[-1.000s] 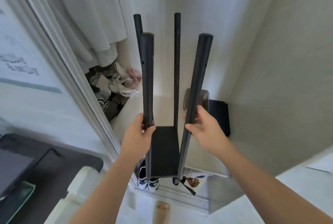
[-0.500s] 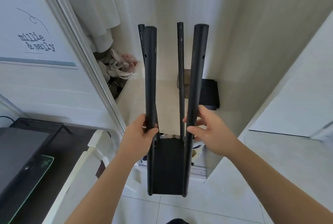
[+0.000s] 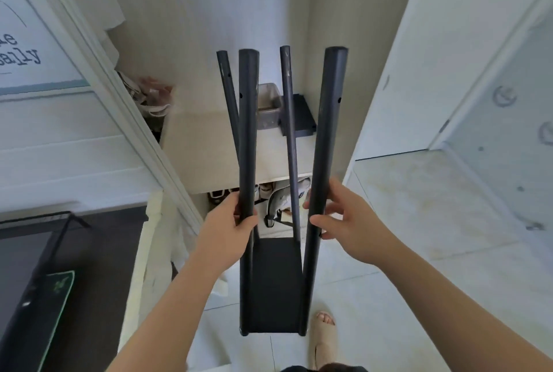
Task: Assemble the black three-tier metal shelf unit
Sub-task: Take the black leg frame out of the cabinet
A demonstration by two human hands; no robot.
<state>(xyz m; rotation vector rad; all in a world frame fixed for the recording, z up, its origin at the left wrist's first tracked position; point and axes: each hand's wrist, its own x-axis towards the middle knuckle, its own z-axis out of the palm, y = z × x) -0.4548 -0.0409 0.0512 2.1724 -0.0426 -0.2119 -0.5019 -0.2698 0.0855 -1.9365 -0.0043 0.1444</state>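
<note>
I carry the partly built black shelf unit in the air in front of me: one black shelf panel (image 3: 275, 282) at the bottom with several black posts rising from its corners. My left hand (image 3: 230, 228) grips the near left post (image 3: 247, 132) at mid height. My right hand (image 3: 344, 216) grips the near right post (image 3: 327, 138), thumb in front and fingers behind. The two far posts (image 3: 288, 120) stand thinner behind them. Small screw holes show near the post tops.
Ahead is a narrow alcove with a pale cabinet top (image 3: 206, 144) bearing a grey bin (image 3: 267, 105) and a black panel (image 3: 302, 114). Shoes (image 3: 281, 201) fill the shelf below. A white door frame (image 3: 98, 72) stands left, a dark desk (image 3: 59, 267) lower left, a foot in a sandal (image 3: 324, 329) on tiled floor.
The shelf unit has come back toward me and lower, away from the alcove, with its posts spreading apart at the top. Both hands keep their hold on the near posts.
</note>
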